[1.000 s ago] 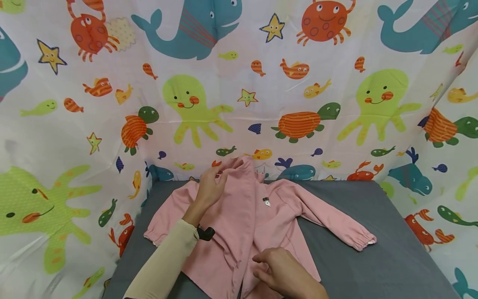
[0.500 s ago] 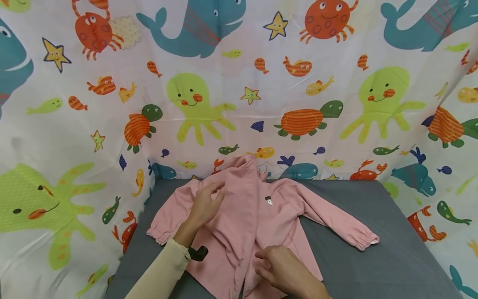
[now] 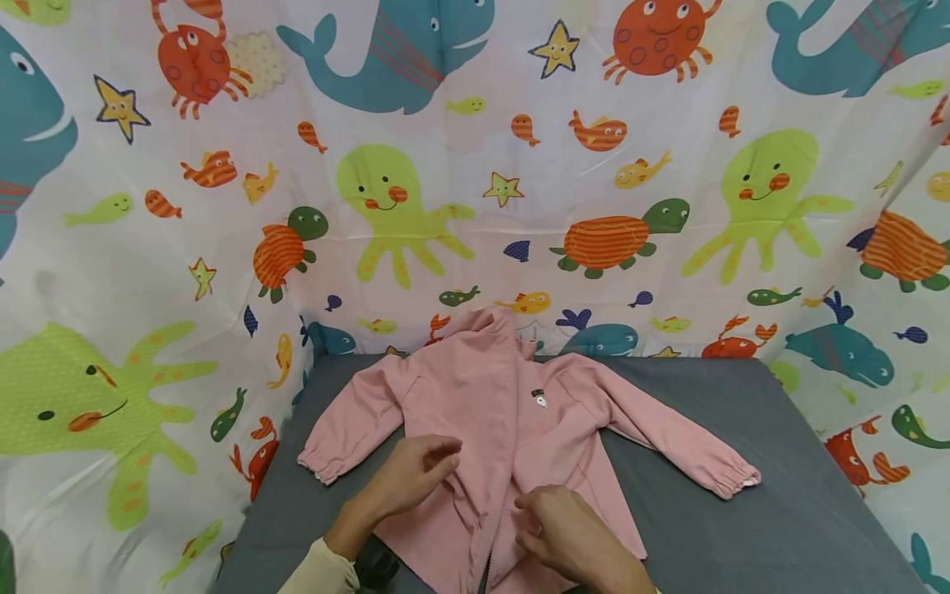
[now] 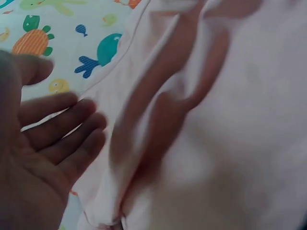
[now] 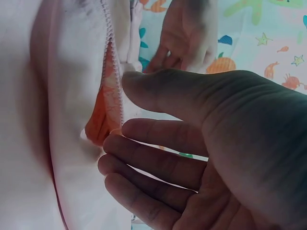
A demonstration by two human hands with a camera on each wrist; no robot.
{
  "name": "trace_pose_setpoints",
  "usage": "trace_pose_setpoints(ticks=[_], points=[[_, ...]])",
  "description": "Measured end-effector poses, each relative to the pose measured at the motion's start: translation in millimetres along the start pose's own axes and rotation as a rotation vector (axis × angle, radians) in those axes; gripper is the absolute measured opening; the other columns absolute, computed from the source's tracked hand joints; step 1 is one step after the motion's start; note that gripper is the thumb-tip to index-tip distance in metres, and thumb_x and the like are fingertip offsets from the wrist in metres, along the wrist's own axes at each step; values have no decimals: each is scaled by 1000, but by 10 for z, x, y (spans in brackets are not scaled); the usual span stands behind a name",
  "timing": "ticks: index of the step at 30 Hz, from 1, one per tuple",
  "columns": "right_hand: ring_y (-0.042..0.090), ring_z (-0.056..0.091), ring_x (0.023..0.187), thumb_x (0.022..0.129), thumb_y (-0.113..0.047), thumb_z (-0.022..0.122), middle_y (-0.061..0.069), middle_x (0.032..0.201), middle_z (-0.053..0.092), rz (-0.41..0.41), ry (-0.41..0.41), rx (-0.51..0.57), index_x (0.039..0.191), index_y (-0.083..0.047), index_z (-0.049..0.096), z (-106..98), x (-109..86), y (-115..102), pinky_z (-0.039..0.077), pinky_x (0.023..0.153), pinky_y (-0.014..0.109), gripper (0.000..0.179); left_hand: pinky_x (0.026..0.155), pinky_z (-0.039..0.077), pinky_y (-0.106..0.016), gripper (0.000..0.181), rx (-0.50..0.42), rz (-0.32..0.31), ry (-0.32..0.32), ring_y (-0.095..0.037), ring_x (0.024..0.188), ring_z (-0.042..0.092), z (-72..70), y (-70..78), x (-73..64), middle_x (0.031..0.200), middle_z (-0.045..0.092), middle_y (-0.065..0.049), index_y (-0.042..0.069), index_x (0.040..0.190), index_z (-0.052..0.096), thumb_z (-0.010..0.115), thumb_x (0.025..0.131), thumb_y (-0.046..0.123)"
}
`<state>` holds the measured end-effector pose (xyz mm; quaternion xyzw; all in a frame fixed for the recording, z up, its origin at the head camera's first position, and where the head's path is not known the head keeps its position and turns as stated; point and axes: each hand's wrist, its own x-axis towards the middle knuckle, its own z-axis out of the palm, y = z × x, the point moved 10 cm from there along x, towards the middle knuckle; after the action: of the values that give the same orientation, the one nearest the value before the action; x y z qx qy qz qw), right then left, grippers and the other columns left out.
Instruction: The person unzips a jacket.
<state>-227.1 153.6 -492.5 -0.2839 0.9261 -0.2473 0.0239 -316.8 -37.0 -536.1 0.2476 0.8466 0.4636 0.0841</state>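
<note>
A pink zip-up jacket lies front up on the grey surface, its sleeves spread to both sides and its collar against the backdrop. My left hand hovers over the jacket's lower left side, fingers loosely bent with nothing in them; the left wrist view shows its fingers apart from the pink cloth. Over the lower right front is my right hand, relaxed and holding nothing. In the right wrist view, its thumb and fingers are beside the zipper, which parts there over an orange-looking inside.
A dark grey cloth surface lies under the jacket. White fabric printed with sea animals stands behind and on both sides. The right sleeve stretches out toward the right, and a small badge sits on the chest.
My left hand has left the collar area and come down toward me, uncovering the left sleeve and shoulder. My right hand has stayed nearly still. The view has shifted slightly.
</note>
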Motion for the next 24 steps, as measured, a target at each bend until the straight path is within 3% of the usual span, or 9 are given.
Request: trace_pose_setpoints(ticks=[4,9,13,16,20,24], points=[[2,53,68,79,-13,88,-9,73,61,-15,18,-34,97,-9,79,19,0,14,46,61,26,20,94,61,-30,41,6,21,-134,-8,111,73,201,-6,-197,128,79,-5,6,137,75,66,110,35],[2,47,66,77,-18,93,-11,72,57,-4,-7,-21,86,-13,72,91,15,66,41,59,26,23,82,60,-24,29,-21,44,-248,0,91,70,419,65,-408,104,80,5,9,122,82,73,106,31],[2,36,64,75,-26,95,-15,69,42,13,-28,-12,76,-17,62,164,21,112,33,58,25,34,71,58,-19,17,-73,13,-366,4,76,68,644,103,-558,87,75,14,13,108,84,77,103,27],[2,31,64,73,-27,94,-15,69,34,21,-28,-28,72,-18,56,211,20,136,29,59,25,40,70,57,-19,10,-81,-41,-440,4,73,66,799,123,-669,82,72,16,15,101,84,78,100,23],[2,34,65,72,-27,93,-15,70,39,24,-24,-38,73,-17,61,284,22,167,32,59,25,34,67,55,-20,5,53,-147,-480,3,69,61,929,113,-767,77,67,15,17,92,82,81,96,19],[2,43,66,73,-28,95,-13,72,52,18,-12,-34,82,-15,72,342,25,194,39,60,26,28,61,51,-23,17,259,-267,-480,-1,63,56,1005,75,-805,70,62,14,21,79,75,83,93,20]])
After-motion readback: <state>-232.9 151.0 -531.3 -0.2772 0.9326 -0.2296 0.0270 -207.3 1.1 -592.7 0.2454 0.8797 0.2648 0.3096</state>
